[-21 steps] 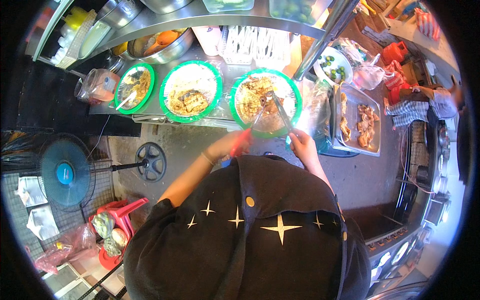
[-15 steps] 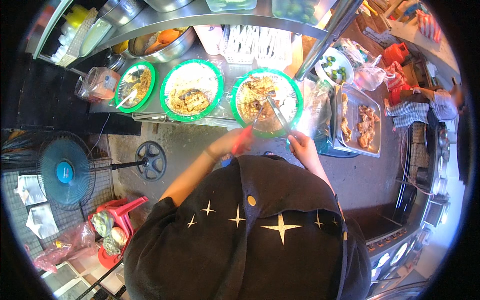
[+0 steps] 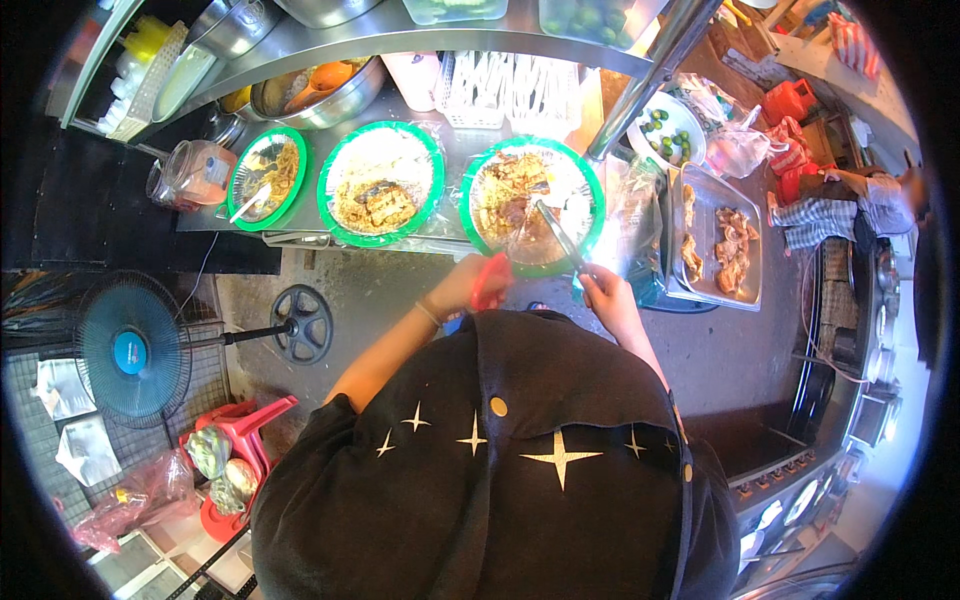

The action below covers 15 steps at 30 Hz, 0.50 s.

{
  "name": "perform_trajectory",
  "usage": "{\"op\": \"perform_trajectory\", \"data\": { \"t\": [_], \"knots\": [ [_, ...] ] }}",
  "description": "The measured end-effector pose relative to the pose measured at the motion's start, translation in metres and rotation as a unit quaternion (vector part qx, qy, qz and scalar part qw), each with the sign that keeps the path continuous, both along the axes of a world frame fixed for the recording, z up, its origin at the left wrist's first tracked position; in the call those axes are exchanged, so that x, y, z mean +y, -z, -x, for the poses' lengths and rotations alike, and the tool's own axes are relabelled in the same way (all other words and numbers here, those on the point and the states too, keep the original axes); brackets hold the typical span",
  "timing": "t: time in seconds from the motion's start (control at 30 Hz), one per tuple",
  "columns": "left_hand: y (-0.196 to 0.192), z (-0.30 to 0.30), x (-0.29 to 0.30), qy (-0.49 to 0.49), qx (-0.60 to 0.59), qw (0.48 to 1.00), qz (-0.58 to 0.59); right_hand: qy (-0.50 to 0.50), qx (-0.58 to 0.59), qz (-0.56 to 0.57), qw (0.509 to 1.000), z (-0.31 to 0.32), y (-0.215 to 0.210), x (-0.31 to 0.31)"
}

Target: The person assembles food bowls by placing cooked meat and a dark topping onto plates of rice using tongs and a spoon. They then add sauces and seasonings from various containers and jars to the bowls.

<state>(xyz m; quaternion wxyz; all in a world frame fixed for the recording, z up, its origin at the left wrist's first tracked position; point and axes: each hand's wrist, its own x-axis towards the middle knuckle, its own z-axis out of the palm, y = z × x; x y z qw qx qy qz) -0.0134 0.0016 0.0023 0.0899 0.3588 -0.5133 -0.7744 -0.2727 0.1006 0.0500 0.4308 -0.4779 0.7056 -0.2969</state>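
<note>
"Tongs [image 3: 562,235], pinched in the right hand [image 3: 606,290]: why?"
"Seemingly to reach food [image 3: 512,182] cleanly; its green-rimmed plate [image 3: 599,190] sits close, at the table's [image 3: 323,142] near edge."
"Left hand [image 3: 460,284]?"
"Curled round red handles [image 3: 491,281], just beside the plate."

Grey steel worktop [image 3: 328,135]: before the person, beneath a grey metal shelf [image 3: 450,38].
Plate row: left round green-rimmed plate [image 3: 306,165], middle round green-rimmed plate [image 3: 437,180], right round green-rimmed plate [image 3: 598,200].
Left end: clear plastic jar [image 3: 200,172], beside the left plate.
Behind plates: round steel bowl [image 3: 350,102] with orange ladle [image 3: 325,80] in it, left; white plastic basket [image 3: 470,116], right.
Right plate's near side: left hand [image 3: 465,285] and right hand [image 3: 603,290].
Right side: rectangular steel tray [image 3: 709,240] with brown meat pieces [image 3: 735,245] in it; round white bowl [image 3: 692,125] behind.
Person's left: blue-and-black fan [image 3: 130,350]; red plastic stool [image 3: 245,425], farther from the worktop.
</note>
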Motion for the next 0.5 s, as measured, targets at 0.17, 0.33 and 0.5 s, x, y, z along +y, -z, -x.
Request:
{"op": "perform_trajectory", "data": {
  "t": [0.17, 0.33, 0.5],
  "knots": [
    [-0.009, 0.004, 0.003, -0.046, 0.050, 0.998, -0.019, -0.002, -0.004, -0.006, 1.000, 0.001, -0.002, 0.001],
    [-0.015, 0.001, -0.007, -0.029, 0.032, 0.999, 0.012, -0.013, -0.031, -0.021, 0.999, 0.002, -0.006, 0.002],
    [-0.011, -0.003, -0.016, 0.036, 0.046, 0.998, -0.019, 0.076, -0.118, 0.002, 0.990, 0.002, 0.005, 0.005]
  ]
}}
